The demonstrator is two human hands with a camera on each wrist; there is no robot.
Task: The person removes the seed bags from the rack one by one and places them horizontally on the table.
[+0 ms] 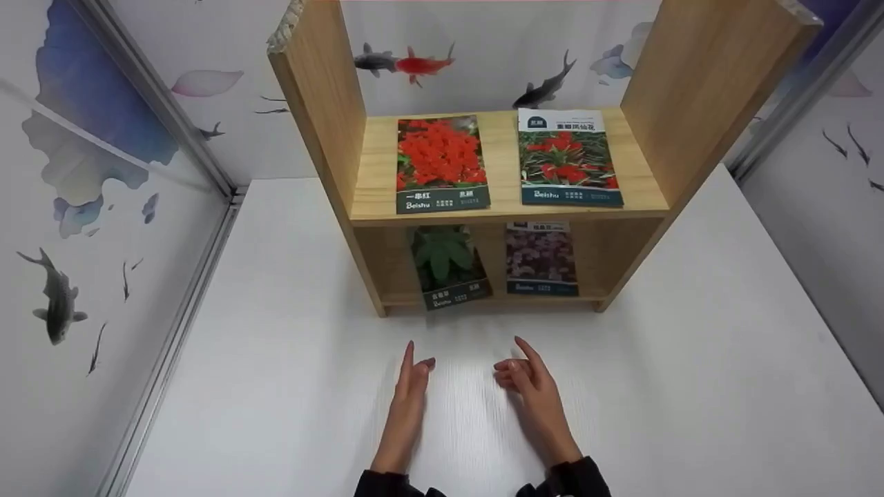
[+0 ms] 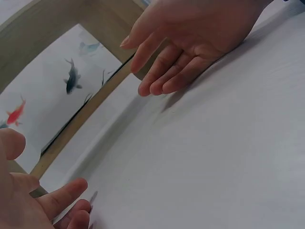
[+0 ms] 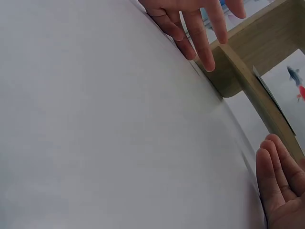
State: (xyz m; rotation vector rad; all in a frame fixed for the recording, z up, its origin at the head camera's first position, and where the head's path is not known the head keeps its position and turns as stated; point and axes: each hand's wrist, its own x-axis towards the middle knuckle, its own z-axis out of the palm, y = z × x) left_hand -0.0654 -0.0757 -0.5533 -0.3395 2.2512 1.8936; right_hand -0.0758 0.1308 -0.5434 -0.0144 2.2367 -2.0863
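Both hands are at the front of a wooden shelf [image 1: 503, 166], apart from each other, and neither holds anything. My left hand [image 1: 411, 386] has relaxed fingers, nearest the lower left seed packet [image 1: 445, 259], which shows green leaves, lies tilted and pokes past the lower board's front edge. Opposite it, my right hand [image 1: 535, 386] has its index finger extended and the others loosely bent. A purple-flowered packet [image 1: 541, 259] lies on the lower board's right. On the upper board are a red-flowered packet [image 1: 442, 162] at left and another red-flowered packet [image 1: 570, 159] at right.
The shelf's tall side panels [image 1: 711, 90] rise on both sides. A white table [image 1: 276, 386] supports the shelf. White walls [image 1: 90, 276] printed with fish and leaves enclose it at the left, back and right.
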